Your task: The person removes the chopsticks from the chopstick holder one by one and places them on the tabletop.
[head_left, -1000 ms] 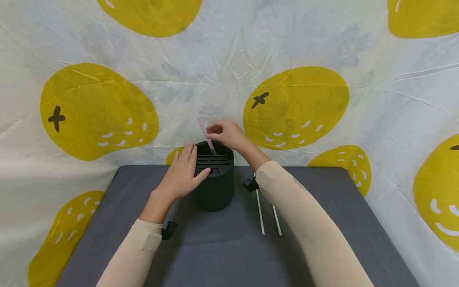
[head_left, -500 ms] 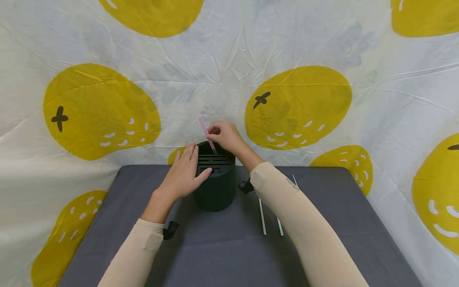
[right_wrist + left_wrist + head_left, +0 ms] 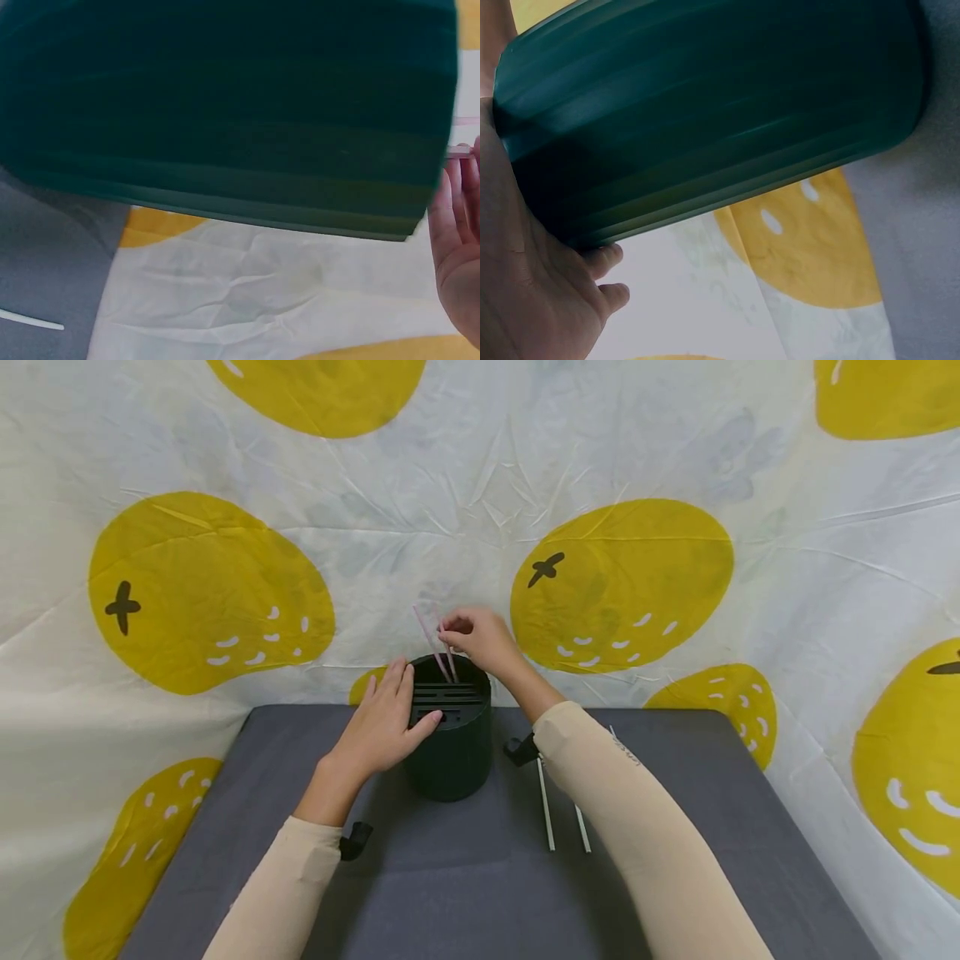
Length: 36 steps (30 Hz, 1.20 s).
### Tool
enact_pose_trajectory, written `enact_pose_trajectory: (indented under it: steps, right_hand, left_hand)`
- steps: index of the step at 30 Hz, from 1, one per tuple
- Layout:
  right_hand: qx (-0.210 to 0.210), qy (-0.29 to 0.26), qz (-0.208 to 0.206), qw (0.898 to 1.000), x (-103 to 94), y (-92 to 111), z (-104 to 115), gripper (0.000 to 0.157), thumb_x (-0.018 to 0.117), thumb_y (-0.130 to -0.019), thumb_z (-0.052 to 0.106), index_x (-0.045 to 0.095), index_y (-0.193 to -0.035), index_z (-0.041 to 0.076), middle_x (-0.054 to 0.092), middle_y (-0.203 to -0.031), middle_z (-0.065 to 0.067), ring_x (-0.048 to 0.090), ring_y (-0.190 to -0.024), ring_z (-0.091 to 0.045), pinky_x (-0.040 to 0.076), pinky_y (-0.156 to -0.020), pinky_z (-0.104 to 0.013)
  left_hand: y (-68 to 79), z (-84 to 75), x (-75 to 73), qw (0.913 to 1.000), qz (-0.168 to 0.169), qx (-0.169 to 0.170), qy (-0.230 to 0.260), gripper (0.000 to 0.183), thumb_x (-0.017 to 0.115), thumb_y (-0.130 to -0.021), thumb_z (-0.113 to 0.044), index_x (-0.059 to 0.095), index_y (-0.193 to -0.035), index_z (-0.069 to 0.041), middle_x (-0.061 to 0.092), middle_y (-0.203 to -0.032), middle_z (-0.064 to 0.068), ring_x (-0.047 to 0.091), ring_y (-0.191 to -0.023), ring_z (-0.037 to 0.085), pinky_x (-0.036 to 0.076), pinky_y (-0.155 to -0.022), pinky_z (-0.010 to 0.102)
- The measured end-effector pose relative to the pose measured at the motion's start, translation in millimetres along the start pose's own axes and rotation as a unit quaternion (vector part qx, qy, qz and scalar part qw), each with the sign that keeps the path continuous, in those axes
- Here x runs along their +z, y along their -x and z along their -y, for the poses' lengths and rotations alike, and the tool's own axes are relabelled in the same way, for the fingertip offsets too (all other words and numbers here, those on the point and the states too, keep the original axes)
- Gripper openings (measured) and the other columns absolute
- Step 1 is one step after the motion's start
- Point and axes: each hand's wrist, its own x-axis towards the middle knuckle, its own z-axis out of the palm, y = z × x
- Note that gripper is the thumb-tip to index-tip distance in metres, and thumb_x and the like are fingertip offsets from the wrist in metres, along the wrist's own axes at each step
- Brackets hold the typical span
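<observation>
Both hands work at the dark green holder (image 3: pixel 452 739), which stands upright on the grey desk (image 3: pixel 465 885) near its far edge; the left hand (image 3: pixel 382 722) lies against the holder's left side and rim, fingers straight and relaxed along the slotted top, thumb stretched across the front of it, gripping nothing; the right hand (image 3: pixel 480 639) hovers just above the far rim, its fingertips curled together and pinching a pink straw (image 3: pixel 447 653) whose lower end dips into the open part of the holder; a second pink straw (image 3: pixel 429 642) leans to the left just beside it, lower end also inside the holder; from the right wrist view a pink straw end shows against the fingers (image 3: pixel 459 202); two white straws (image 3: pixel 558 810) lie flat on the desk to the right of the holder, partly under the right sleeve (image 3: pixel 637 827); a white cloth with yellow fruit shapes (image 3: pixel 622 581) hangs behind the desk.
</observation>
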Motion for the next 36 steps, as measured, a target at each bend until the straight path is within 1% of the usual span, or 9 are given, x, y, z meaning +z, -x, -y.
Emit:
enact_pose_trajectory:
  steps: [5, 10, 15, 17, 23, 25, 31, 34, 36]
  right_hand:
    - [-0.027, -0.072, -0.019, 0.997, -10.2, 2, 3, 0.015, 0.071, -0.099, 0.013, 0.074, -0.108, 0.002, 0.075, -0.108, -0.013, 0.072, -0.094, -0.025, 0.062, -0.086, -0.033]
    - [-0.057, -0.138, -0.04, 0.988, -27.0, 8, 8, 0.019, 0.071, -0.098, 0.008, 0.072, -0.109, -0.007, 0.073, -0.109, -0.023, 0.073, -0.094, -0.029, 0.063, -0.085, -0.034]
    - [-0.078, -0.179, -0.066, 0.979, -48.9, 15, 13, 0.021, 0.072, -0.096, 0.005, 0.072, -0.11, -0.011, 0.072, -0.11, -0.029, 0.073, -0.096, -0.036, 0.063, -0.083, -0.031]
    - [-0.085, -0.197, -0.079, 0.974, -57.6, 17, 16, 0.021, 0.072, -0.095, 0.004, 0.071, -0.109, -0.012, 0.072, -0.108, -0.028, 0.073, -0.097, -0.036, 0.063, -0.082, -0.031]
    - [-0.106, -0.237, -0.117, 0.959, -83.9, 26, 27, 0.014, 0.073, -0.095, 0.002, 0.073, -0.105, -0.008, 0.074, -0.097, -0.01, 0.074, -0.09, -0.023, 0.063, -0.081, -0.031]
    - [-0.114, -0.247, -0.129, 0.954, -92.6, 29, 30, 0.012, 0.074, -0.094, 0.002, 0.074, -0.103, -0.006, 0.074, -0.095, -0.007, 0.073, -0.087, -0.021, 0.063, -0.08, -0.03]
    - [-0.139, -0.288, -0.153, 0.935, -115.1, 41, 32, 0.012, 0.072, -0.093, -0.003, 0.073, -0.104, -0.009, 0.074, -0.094, -0.01, 0.073, -0.083, -0.021, 0.063, -0.078, -0.03]
    - [-0.139, -0.296, -0.161, 0.931, -124.0, 50, 28, 0.013, 0.071, -0.094, -0.005, 0.072, -0.105, -0.011, 0.074, -0.095, -0.011, 0.074, -0.083, -0.022, 0.063, -0.078, -0.03]
    - [-0.129, -0.294, -0.166, 0.932, -130.2, 56, 24, 0.014, 0.072, -0.093, -0.004, 0.072, -0.106, -0.01, 0.074, -0.095, -0.01, 0.074, -0.083, -0.021, 0.063, -0.079, -0.029]
  left_hand:
    - [-0.7, -0.2, -0.8, 1.0, 0.001, -0.003, -0.001, 0.099, 0.034, -0.103, -0.071, 0.01, -0.164, 0.002, 0.002, -0.174, 0.018, 0.003, -0.162, 0.033, 0.006, -0.127, 0.063]
    - [-0.9, -1.6, -0.3, 1.0, 0.001, -0.002, -0.003, 0.098, 0.034, -0.103, -0.071, 0.011, -0.164, 0.003, 0.004, -0.173, 0.02, 0.004, -0.162, 0.034, 0.007, -0.128, 0.062]
    - [-0.6, -1.6, -1.0, 1.0, 0.004, -0.004, 0.002, 0.098, 0.034, -0.103, -0.071, 0.01, -0.164, 0.002, 0.002, -0.174, 0.018, 0.002, -0.162, 0.033, 0.004, -0.128, 0.06]
    - [-0.4, -1.1, -1.9, 1.0, 0.004, -0.005, 0.001, 0.097, 0.033, -0.103, -0.071, 0.01, -0.165, 0.001, 0.001, -0.174, 0.017, 0.001, -0.162, 0.032, 0.005, -0.128, 0.06]
    - [-1.2, -0.7, -2.1, 0.9999, 0.007, -0.005, -0.006, 0.098, 0.03, -0.103, -0.072, 0.008, -0.165, 0.001, -0.001, -0.174, 0.016, -0.001, -0.162, 0.031, 0.006, -0.128, 0.061]
    - [-1.8, -0.8, -2.1, 0.9999, 0.009, -0.004, -0.006, 0.098, 0.03, -0.103, -0.072, 0.007, -0.165, 0.0, -0.002, -0.174, 0.016, -0.002, -0.162, 0.031, 0.005, -0.128, 0.06]
    - [-3.9, -1.4, -3.2, 0.9999, 0.003, 0.0, -0.012, 0.098, 0.031, -0.103, -0.071, 0.008, -0.165, 0.001, -0.001, -0.174, 0.017, -0.001, -0.162, 0.031, 0.006, -0.128, 0.061]
    - [-4.5, -1.2, -3.2, 0.9999, 0.004, 0.0, -0.013, 0.098, 0.032, -0.103, -0.071, 0.009, -0.165, 0.001, -0.001, -0.174, 0.017, 0.0, -0.162, 0.031, 0.006, -0.128, 0.061]
    - [-4.6, -1.2, -2.7, 0.9999, 0.006, -0.002, -0.01, 0.098, 0.032, -0.103, -0.072, 0.008, -0.165, 0.001, -0.002, -0.174, 0.016, -0.001, -0.162, 0.031, 0.005, -0.128, 0.06]
